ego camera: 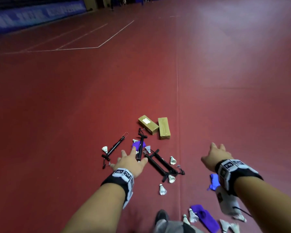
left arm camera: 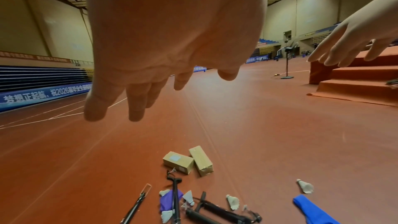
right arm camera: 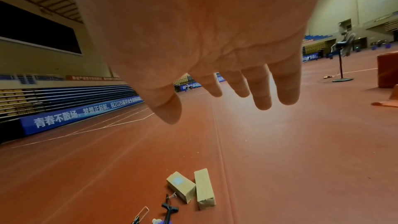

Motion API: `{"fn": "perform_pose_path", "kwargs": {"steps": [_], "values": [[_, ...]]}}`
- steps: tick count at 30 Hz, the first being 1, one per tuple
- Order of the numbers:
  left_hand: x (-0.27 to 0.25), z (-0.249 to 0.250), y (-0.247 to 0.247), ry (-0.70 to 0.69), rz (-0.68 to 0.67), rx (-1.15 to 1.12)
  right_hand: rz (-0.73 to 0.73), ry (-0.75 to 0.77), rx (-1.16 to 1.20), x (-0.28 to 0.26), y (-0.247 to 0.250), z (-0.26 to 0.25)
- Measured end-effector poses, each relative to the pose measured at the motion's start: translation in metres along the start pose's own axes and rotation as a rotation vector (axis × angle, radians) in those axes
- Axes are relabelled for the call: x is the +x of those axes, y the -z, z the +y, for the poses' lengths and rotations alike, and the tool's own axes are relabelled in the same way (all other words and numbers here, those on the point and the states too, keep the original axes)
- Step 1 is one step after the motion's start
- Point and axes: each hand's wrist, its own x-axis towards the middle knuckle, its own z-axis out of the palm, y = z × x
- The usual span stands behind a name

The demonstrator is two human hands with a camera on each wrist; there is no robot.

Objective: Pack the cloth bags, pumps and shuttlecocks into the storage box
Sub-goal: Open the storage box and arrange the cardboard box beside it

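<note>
Several black pumps [ego camera: 160, 163] lie scattered on the red floor, with white shuttlecocks [ego camera: 162, 190] strewn among them. One purple cloth bag [ego camera: 135, 145] lies under a pump [ego camera: 141, 145]; another purple bag [ego camera: 207, 216] lies near my feet, beside a blue cloth [ego camera: 213, 182] and a white bag [ego camera: 227, 203]. My left hand [ego camera: 131, 160] hovers over the pumps with fingers spread and holds nothing. My right hand [ego camera: 215, 155] is stretched out to the right, fingers straight and empty. In the wrist views, both the left palm [left arm camera: 172, 40] and the right palm [right arm camera: 204, 40] are bare.
Two closed brown cardboard boxes [ego camera: 148, 124] [ego camera: 164, 128] lie side by side just beyond the pumps. Red carpeted steps [left arm camera: 355, 81] rise to the right, with a standing fan [right arm camera: 342, 47] further off. Open court floor stretches ahead.
</note>
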Motion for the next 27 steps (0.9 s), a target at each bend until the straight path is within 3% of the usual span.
{"fn": "perform_pose_path", "kwargs": {"steps": [6, 14, 18, 27], "values": [[0.125, -0.003, 0.073, 0.095, 0.017, 0.047, 0.021, 0.155, -0.011, 0.091, 0.05, -0.121], [0.264, 0.038, 0.121, 0.02, -0.054, 0.024, -0.022, 0.245, -0.133, 0.193, 0.066, -0.233], [0.355, 0.061, 0.143, -0.014, -0.099, 0.006, -0.043, 0.196, -0.135, 0.256, 0.075, -0.271], [0.527, 0.129, 0.174, -0.143, -0.209, 0.102, -0.122, -0.069, -0.006, 0.387, 0.107, -0.314]]}}
